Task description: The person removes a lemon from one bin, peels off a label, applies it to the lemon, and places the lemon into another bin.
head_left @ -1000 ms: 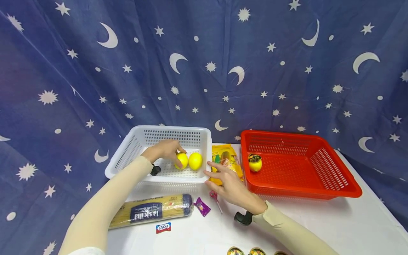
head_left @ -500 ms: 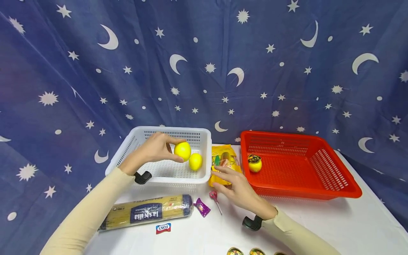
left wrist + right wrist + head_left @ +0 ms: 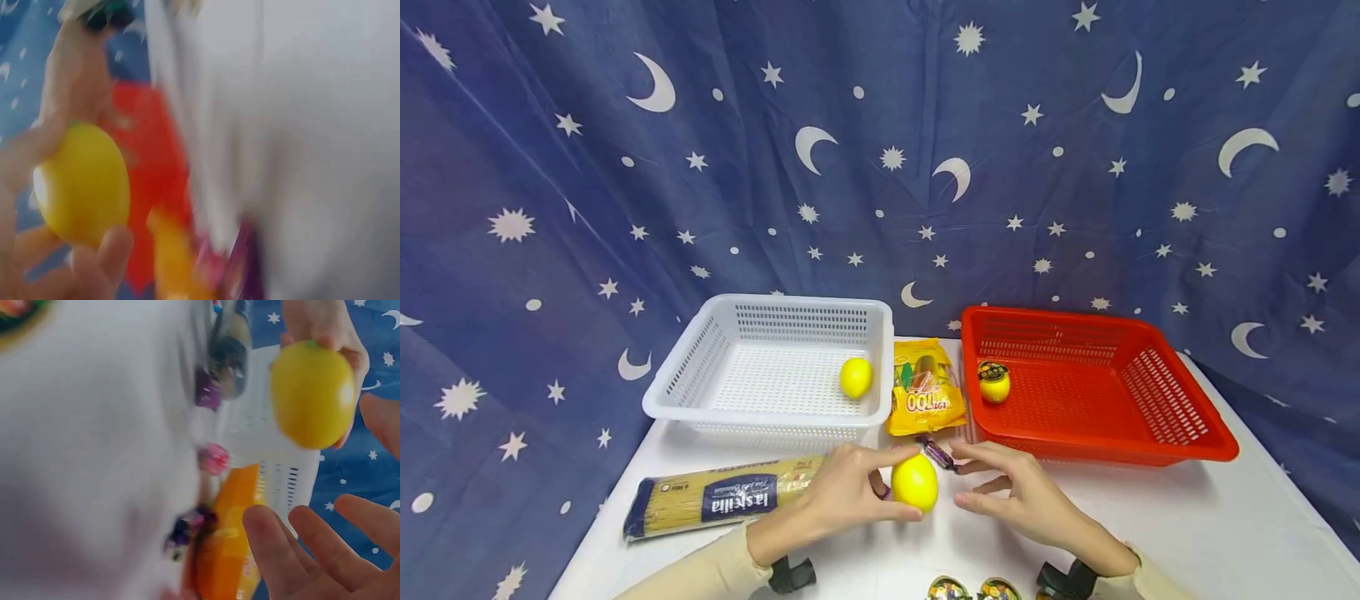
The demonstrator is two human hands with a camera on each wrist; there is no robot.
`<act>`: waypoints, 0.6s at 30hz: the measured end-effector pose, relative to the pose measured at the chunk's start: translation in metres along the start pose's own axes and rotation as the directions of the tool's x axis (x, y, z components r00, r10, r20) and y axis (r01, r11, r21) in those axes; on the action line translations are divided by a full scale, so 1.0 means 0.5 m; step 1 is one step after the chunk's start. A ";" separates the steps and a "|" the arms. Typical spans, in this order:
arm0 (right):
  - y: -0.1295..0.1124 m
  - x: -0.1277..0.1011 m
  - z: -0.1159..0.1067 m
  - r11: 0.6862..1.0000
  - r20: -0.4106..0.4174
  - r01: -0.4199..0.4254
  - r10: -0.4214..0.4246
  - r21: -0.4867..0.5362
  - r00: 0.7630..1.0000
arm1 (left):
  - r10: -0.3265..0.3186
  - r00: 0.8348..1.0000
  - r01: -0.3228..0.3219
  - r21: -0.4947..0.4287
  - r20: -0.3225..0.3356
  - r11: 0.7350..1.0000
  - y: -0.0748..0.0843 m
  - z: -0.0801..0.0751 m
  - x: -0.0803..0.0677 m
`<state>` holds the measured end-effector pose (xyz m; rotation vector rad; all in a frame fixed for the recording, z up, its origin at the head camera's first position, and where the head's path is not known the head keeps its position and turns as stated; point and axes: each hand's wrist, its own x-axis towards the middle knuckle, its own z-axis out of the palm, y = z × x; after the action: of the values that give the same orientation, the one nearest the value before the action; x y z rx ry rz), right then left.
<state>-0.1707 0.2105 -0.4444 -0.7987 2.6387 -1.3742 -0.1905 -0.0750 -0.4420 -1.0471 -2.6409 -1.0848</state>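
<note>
A bright yellow lemon (image 3: 915, 483) is pinched between thumb and fingers of my left hand (image 3: 842, 492), held over the front of the table. The left wrist view shows the same lemon (image 3: 87, 184) with fingertips round it. My right hand (image 3: 1030, 496) is just to the right, its fingers spread and slightly bent toward the fruit, with a gap between. In the right wrist view, that hand's fingers (image 3: 272, 540) are apart from the lemon (image 3: 312, 394). A second lemon (image 3: 856, 378) lies in the white basket (image 3: 767, 417).
At the right stands a red basket (image 3: 1105, 450) holding a lemon (image 3: 995, 383) with a black label. Between the baskets lies a yellow snack bag (image 3: 925, 400), with a dark wrapped candy (image 3: 937, 453) before it. A spaghetti pack (image 3: 722, 497) lies left; round tins (image 3: 947, 588) line the front.
My left hand has lifted a lemon out of the white basket and brought it right and toward the front. My right hand has left the basket's edge and moved right and nearer.
</note>
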 end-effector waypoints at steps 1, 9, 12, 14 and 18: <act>0.004 -0.008 0.002 1.000 0.015 0.001 -0.001 0.004 1.000 | -0.005 1.000 0.004 0.009 0.017 1.000 0.004 0.018 0.002; 0.039 -0.029 0.026 1.000 0.032 0.013 -0.012 -0.015 0.999 | -0.007 0.997 -0.004 0.149 0.078 0.989 0.014 0.092 0.034; 0.049 -0.030 0.031 0.998 0.032 -0.020 0.022 -0.055 0.999 | -0.020 0.991 -0.001 0.162 0.130 0.987 0.010 0.103 0.040; 0.053 -0.031 0.033 0.995 0.038 -0.039 0.042 -0.087 0.998 | -0.025 0.987 -0.001 0.160 0.158 0.987 0.007 0.109 0.041; 0.056 -0.031 0.035 0.991 0.042 -0.054 0.059 -0.123 0.997 | -0.034 0.984 0.007 0.152 0.177 0.988 0.005 0.114 0.039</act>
<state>-0.1640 0.2179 -0.4794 -0.7515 2.7093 -1.1763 -0.1949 -0.0254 -0.4765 -1.1372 -2.8264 -0.8123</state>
